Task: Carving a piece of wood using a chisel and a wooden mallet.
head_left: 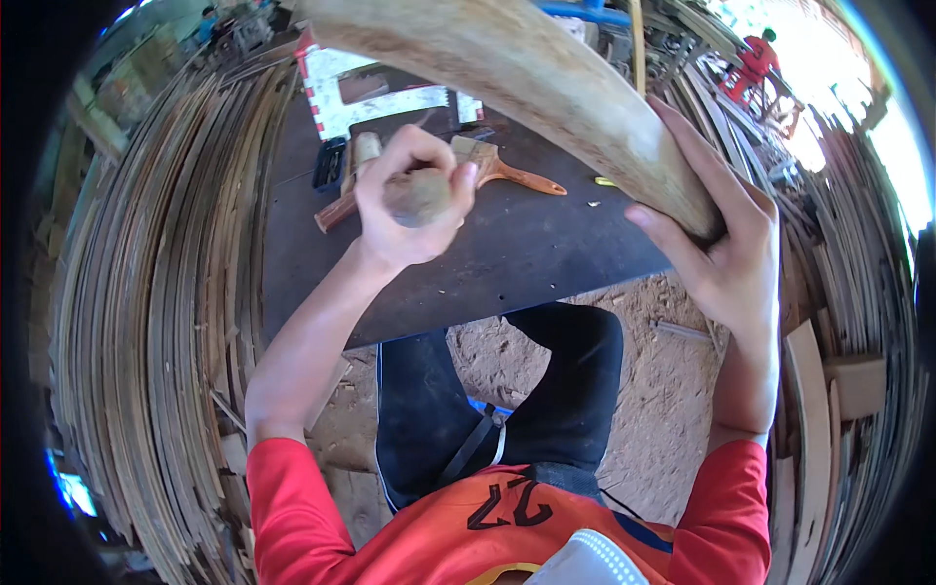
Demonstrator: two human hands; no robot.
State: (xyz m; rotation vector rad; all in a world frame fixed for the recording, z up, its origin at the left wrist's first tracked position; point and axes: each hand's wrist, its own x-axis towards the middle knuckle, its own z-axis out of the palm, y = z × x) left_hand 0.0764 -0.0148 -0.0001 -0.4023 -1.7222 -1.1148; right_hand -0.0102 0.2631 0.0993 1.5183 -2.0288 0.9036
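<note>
My right hand (726,229) is wrapped round the lower right end of a long, curved, pale wooden piece (546,83). Its thumb lies on the near side and the fingers on the far side. The piece rises across the view toward the upper left, above the dark table. My left hand (409,200) is closed round a wooden rod (416,198), whose rounded end faces me. The rest of the rod is hidden behind the fist. Just beyond that hand, a flat brush (522,177) with a brown wooden handle lies on the table.
The dark tabletop (517,244) holds a white, red-edged flat object (336,93), a dark blue item (330,164) and a brown wooden handle (336,210). Stacked wooden strips (146,322) line the left; more boards (838,283) stand right. A person in red (756,63) sits far right.
</note>
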